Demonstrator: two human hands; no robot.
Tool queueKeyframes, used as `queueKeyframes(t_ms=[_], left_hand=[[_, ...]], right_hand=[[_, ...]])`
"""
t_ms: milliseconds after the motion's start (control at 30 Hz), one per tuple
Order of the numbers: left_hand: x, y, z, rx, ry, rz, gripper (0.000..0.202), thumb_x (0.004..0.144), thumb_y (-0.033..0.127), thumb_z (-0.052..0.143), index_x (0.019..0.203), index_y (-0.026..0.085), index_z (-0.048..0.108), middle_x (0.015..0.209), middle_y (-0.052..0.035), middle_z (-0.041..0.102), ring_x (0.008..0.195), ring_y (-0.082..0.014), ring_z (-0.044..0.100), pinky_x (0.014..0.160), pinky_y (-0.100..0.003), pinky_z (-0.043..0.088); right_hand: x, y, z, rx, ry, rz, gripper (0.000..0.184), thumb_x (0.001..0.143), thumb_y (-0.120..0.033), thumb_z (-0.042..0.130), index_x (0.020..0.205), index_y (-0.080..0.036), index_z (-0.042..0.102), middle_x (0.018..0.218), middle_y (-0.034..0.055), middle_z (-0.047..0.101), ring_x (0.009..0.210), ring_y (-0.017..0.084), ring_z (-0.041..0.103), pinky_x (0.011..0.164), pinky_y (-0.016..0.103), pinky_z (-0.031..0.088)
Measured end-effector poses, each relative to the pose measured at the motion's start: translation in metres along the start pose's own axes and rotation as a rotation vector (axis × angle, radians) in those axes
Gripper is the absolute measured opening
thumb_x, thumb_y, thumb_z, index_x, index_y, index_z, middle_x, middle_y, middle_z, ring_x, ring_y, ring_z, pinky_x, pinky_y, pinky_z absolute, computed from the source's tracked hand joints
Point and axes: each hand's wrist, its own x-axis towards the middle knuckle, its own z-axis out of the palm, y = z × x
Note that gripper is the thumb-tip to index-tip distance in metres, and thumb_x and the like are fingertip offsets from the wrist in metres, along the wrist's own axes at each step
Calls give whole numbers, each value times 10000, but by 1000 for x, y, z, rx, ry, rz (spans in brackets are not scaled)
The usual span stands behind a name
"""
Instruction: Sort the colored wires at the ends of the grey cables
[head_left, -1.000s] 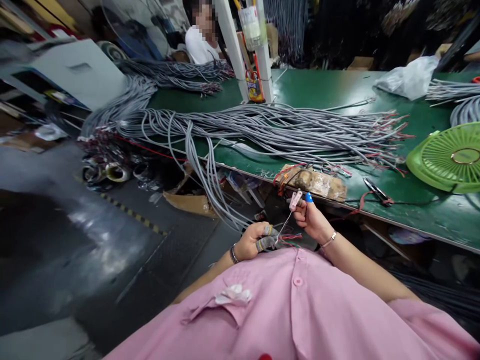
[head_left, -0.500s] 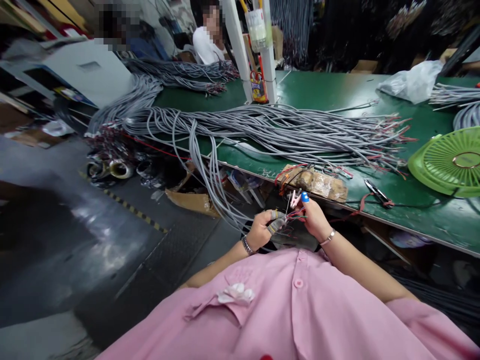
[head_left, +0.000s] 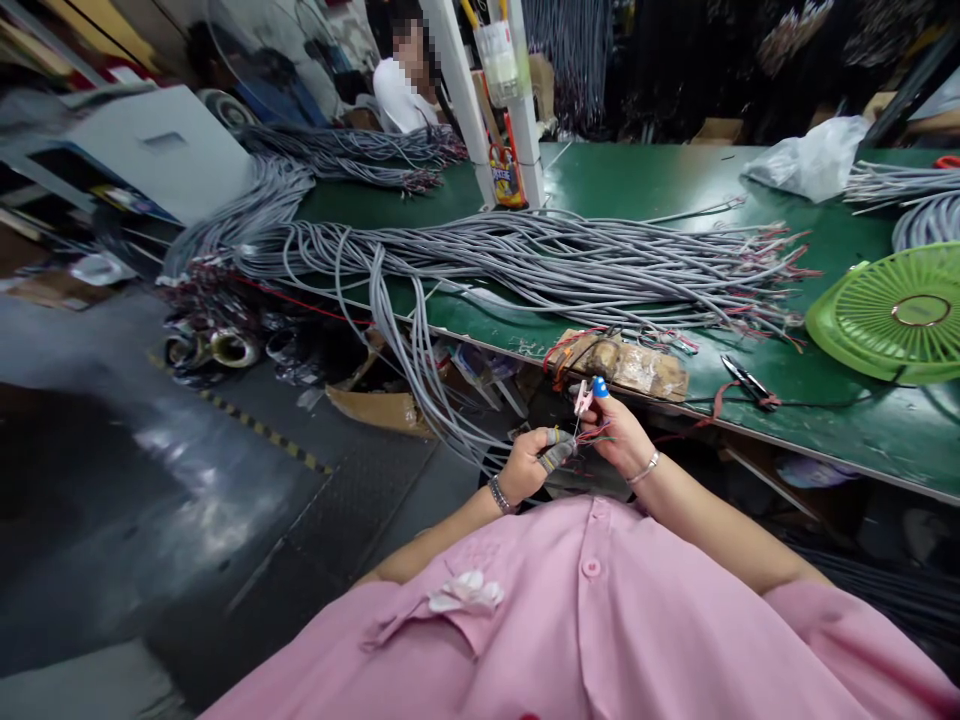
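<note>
My left hand (head_left: pixel 529 465), with grey covers on its fingertips, pinches the end of a grey cable. Thin red and green wires (head_left: pixel 592 434) fan out from that end towards my right hand (head_left: pixel 624 438). The fingers of the right hand are closed on these wires, and its thumb wears a blue cover. Beside that thumb is a small pink clip (head_left: pixel 583 398); whether the hand grips it, I cannot tell. A thin pale wire runs between clip and left fingertips. Several grey cables (head_left: pixel 442 400) hang from the bench down to my left hand.
A long bundle of grey cables (head_left: pixel 525 255) lies across the green bench (head_left: pixel 630 180). Near its front edge are a taped block (head_left: pixel 630 368) and cutters (head_left: pixel 746 380). A green fan (head_left: pixel 900 310) stands right; a white post (head_left: pixel 465 90) rises behind. A person (head_left: pixel 405 90) sits beyond.
The view has shifted slightly, so the bench things appear a little further left. My right hand has drawn slightly closer to the left; both keep their hold.
</note>
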Motion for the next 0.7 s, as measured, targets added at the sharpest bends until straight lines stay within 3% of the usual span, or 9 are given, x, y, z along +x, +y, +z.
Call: queueKeyframes(t_ms=[100, 233, 367, 433, 567, 633, 700], left_hand=[[-2, 2, -5, -37, -7, 0, 353, 894, 442, 594, 873, 109, 711, 713, -49, 640, 636, -108, 558, 618, -221, 457], [-11, 3, -14, 15, -57, 106, 333, 902, 423, 586, 815, 125, 705, 715, -52, 631, 646, -115, 551, 634, -239, 453], [-26, 1, -26, 85, -98, 200, 321, 904, 420, 578, 803, 144, 708, 698, -57, 627, 686, -140, 556, 668, -264, 455], [-33, -1, -30, 74, -111, 167, 301, 900, 415, 584, 854, 144, 709, 757, -69, 647, 727, -149, 576, 696, -270, 466], [-40, -4, -37, -31, 110, 63, 274, 857, 370, 662, 1026, 154, 649, 853, -47, 625, 745, -129, 578, 696, -245, 474], [-40, -4, -40, -7, 220, 84, 250, 804, 349, 728, 937, 154, 646, 811, -19, 577, 704, -110, 536, 666, -228, 453], [-38, -2, -43, 33, 253, 115, 227, 776, 337, 756, 830, 146, 646, 777, -9, 545, 681, -105, 506, 652, -230, 438]], right_hand=[[-2, 1, 1, 6, -19, 10, 492, 644, -606, 792, 758, -179, 579, 606, -46, 519, 438, 48, 308, 369, 196, 186], [-7, 0, -5, -15, -46, 48, 551, 675, -713, 697, 723, -200, 499, 648, -33, 555, 427, 48, 296, 356, 186, 143], [-13, 0, -18, -102, -38, 59, 527, 721, -712, 651, 789, -204, 530, 738, -6, 615, 437, 51, 304, 354, 189, 128], [-16, 2, -25, -131, -23, 69, 496, 730, -667, 676, 815, -193, 557, 765, 5, 624, 443, 47, 295, 359, 188, 129], [-23, 5, -32, -195, -44, 68, 384, 733, -512, 748, 799, -173, 580, 728, -2, 597, 454, 41, 286, 374, 181, 127], [-27, 6, -32, -238, -71, 72, 338, 739, -454, 758, 790, -169, 583, 713, -6, 583, 458, 39, 286, 381, 177, 127], [-30, 5, -32, -289, -82, 70, 315, 737, -426, 763, 797, -166, 595, 712, -6, 576, 459, 37, 285, 383, 177, 128]])
